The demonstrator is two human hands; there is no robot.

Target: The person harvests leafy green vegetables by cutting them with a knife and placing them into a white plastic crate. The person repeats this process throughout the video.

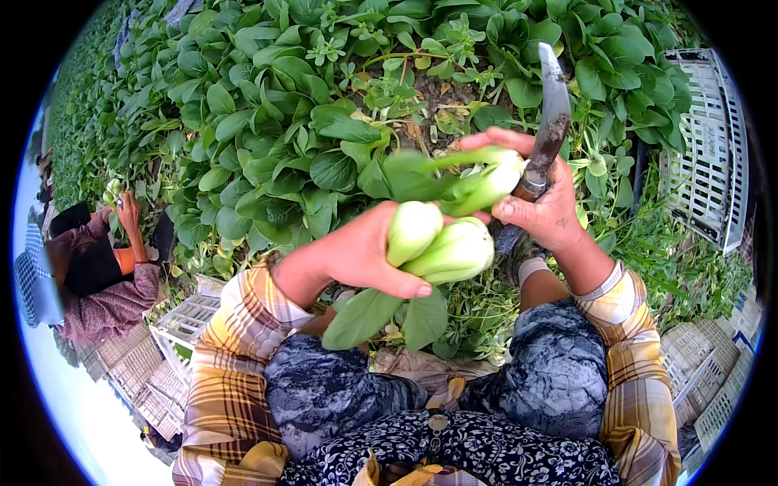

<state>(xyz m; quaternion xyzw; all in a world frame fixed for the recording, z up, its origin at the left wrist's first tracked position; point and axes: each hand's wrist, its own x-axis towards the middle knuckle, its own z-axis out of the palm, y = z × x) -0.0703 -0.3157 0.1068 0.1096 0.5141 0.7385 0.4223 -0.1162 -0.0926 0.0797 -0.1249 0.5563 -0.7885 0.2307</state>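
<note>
Two heads of bok choy point(450, 248) lie in my left hand point(346, 252), pale bases up and leaves hanging below the palm. My right hand point(550, 212) grips a curved harvesting knife point(552, 115) by its handle, the soil-stained blade pointing up and away from me. That same hand also holds another bok choy point(486, 179), its base near the knife and its leaves reaching left, slightly blurred. Both hands are close together above my knees. Beyond them grows a dense bed of bok choy plants point(273, 121).
A white plastic crate point(708, 146) stands at the right. At the left is another white crate point(188, 319), near a co-worker point(109, 279) who holds a bok choy. More stacked crates point(705, 358) sit at the lower right. Weeds and bare soil point(434, 91) show between the plants.
</note>
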